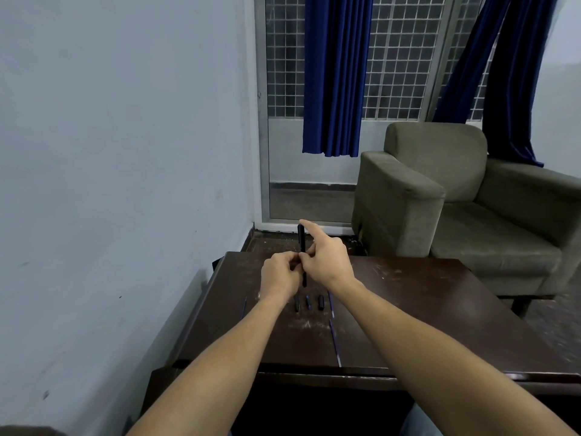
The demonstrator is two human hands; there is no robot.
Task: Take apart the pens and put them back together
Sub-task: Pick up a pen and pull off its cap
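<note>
- Two hands pinch one upright black pen point(302, 243): left hand point(279, 276) curled, right hand point(327, 261) with index pointing up.
- Loose pen parts point(308, 303) sit at 6 o'clock from them, on the worktop point(424, 309).

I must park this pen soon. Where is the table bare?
Widest bare patch: the right part of the table, from the thin refills to the edge by the armchair. Crowded: under the pen that the left hand and right hand hold, where small black parts lie in a row.

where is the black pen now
In the head view the pen stands upright at centre, gripped by the left hand and right hand above the table, just beyond the loose pen parts.
</note>
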